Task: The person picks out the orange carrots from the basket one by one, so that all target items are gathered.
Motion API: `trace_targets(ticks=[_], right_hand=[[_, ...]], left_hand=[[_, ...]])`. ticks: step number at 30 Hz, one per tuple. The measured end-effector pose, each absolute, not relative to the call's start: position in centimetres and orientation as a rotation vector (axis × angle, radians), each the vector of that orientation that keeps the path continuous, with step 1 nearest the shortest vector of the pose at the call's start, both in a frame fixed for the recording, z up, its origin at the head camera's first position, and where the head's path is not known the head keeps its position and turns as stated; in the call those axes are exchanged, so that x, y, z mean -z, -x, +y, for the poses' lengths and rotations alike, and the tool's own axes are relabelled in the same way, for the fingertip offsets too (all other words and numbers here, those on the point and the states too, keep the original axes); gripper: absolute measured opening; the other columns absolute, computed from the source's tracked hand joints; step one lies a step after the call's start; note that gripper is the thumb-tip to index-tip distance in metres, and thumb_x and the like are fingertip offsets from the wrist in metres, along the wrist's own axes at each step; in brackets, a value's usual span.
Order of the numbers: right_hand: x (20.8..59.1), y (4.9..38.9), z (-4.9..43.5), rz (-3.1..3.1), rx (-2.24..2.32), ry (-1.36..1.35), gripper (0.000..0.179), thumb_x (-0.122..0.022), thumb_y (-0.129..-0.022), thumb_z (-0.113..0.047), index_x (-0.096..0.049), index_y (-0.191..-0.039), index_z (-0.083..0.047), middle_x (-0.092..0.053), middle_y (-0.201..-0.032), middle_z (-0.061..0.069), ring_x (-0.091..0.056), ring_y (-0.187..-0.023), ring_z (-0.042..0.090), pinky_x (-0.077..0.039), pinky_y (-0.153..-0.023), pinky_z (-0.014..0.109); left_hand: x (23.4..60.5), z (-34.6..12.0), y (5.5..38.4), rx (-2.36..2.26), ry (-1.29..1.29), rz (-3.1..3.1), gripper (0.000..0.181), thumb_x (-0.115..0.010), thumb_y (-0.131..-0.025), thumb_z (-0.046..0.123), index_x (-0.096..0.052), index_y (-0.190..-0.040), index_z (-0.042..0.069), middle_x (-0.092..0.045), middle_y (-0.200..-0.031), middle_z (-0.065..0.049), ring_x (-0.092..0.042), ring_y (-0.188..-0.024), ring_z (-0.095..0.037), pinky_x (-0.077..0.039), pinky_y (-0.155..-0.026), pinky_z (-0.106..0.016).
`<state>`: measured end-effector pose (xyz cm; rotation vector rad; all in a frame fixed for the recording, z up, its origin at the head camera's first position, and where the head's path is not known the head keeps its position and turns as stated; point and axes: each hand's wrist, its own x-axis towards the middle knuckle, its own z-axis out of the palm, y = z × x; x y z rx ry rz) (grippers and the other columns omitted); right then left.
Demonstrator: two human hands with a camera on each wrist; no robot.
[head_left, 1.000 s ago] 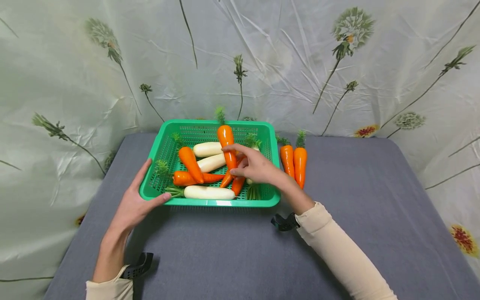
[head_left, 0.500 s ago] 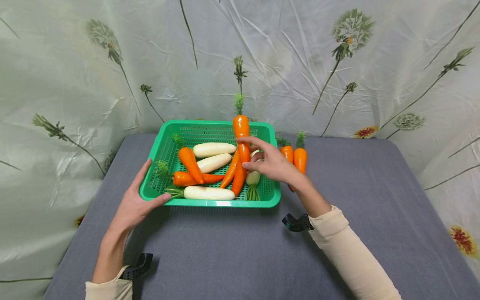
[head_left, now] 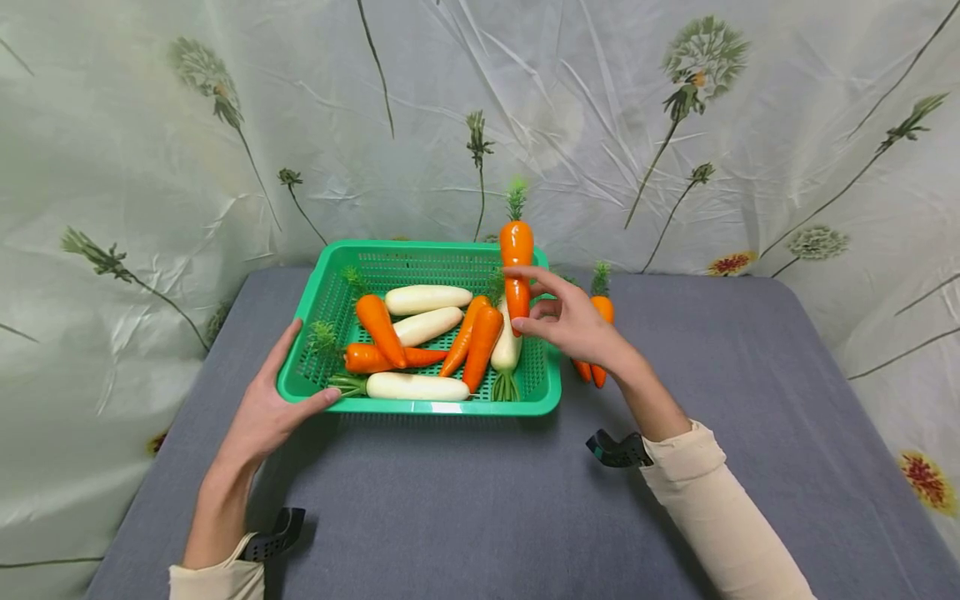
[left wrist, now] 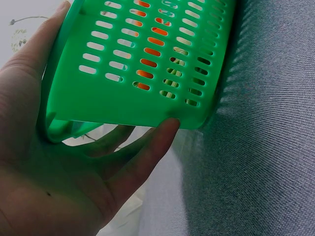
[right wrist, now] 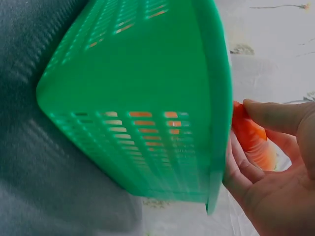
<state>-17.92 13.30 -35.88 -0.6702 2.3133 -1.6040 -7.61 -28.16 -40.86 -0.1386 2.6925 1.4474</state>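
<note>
In the head view, my right hand (head_left: 573, 321) pinches an orange carrot (head_left: 517, 243) between thumb and fingers. The carrot is upright, its green tuft on top, over the right part of a green plastic basket (head_left: 450, 407). In the right wrist view the carrot (right wrist: 250, 135) shows just past the basket rim. My left hand (head_left: 273, 408) holds the basket's front left corner, thumb over the rim; in the left wrist view its fingers (left wrist: 152, 152) lie against the outer wall. Several carrots (head_left: 381, 329) and several white radishes (head_left: 420, 386) lie inside.
Beyond the basket's right side, carrots (head_left: 602, 310) lie on the grey cloth-covered table (head_left: 450, 508), partly hidden by my right hand. A flower-printed curtain (head_left: 585, 125) hangs along the table's back edge. Black bands (head_left: 273, 537) are on both wrists.
My right hand has lifted the carrot and carried it rightward across the basket, uncovering the carrots and radish beneath. The left hand and the basket have stayed in place.
</note>
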Motion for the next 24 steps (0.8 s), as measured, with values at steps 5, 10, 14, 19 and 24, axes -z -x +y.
trace_targets(ticks=[5,10,14,19,24], right_hand=[[35.7,17.8,14.6,2.386,1.579,0.656,0.067,-0.075,-0.095,-0.007,-0.047,-0.155,-0.015,-0.053,-0.145,0.012,-0.064,-0.089,0.022,-0.056,-0.078,0.025],[35.6,17.6,15.7,2.467,1.535,0.642,0.066,-0.076,-0.094,-0.007,-0.05,-0.154,-0.021,-0.056,-0.135,0.014,-0.062,-0.091,0.025,-0.054,-0.077,0.025],[35.8,17.5,16.5,2.485,1.537,0.639,0.066,-0.076,-0.094,-0.006,-0.05,-0.153,-0.021,-0.058,-0.129,0.017,-0.063,-0.092,0.027,-0.055,-0.078,0.025],[36.1,17.1,17.4,2.515,1.522,0.612,0.067,-0.076,-0.095,-0.009,-0.048,-0.155,-0.021,-0.057,-0.131,0.017,-0.064,-0.094,0.028,-0.055,-0.08,0.026],[36.6,16.7,18.5,2.518,1.522,0.574,0.067,-0.075,-0.096,-0.011,-0.047,-0.156,-0.022,-0.055,-0.134,0.016,-0.063,-0.095,0.029,-0.056,-0.08,0.025]], left_hand=[[40.8,-28.1,7.6,-1.445,0.141,2.695,0.111,-0.082,-0.09,0.029,-0.003,-0.165,0.047,-0.022,-0.172,-0.017,-0.047,-0.128,-0.03,-0.037,-0.088,-0.011],[40.8,-28.1,7.6,-1.449,0.132,2.701,0.11,-0.082,-0.09,0.028,-0.004,-0.166,0.047,-0.022,-0.172,-0.016,-0.047,-0.128,-0.029,-0.037,-0.087,-0.01],[40.8,-28.1,7.6,-1.452,0.133,2.701,0.11,-0.082,-0.09,0.027,-0.005,-0.165,0.047,-0.023,-0.172,-0.016,-0.047,-0.127,-0.027,-0.037,-0.088,-0.009],[40.8,-28.1,7.7,-1.447,0.139,2.706,0.11,-0.083,-0.09,0.028,-0.005,-0.165,0.047,-0.025,-0.171,-0.017,-0.049,-0.12,-0.02,-0.037,-0.088,-0.01],[40.9,-28.2,7.6,-1.422,0.147,2.719,0.11,-0.083,-0.089,0.029,-0.005,-0.165,0.047,-0.026,-0.17,-0.017,-0.05,-0.113,-0.012,-0.038,-0.087,-0.011]])
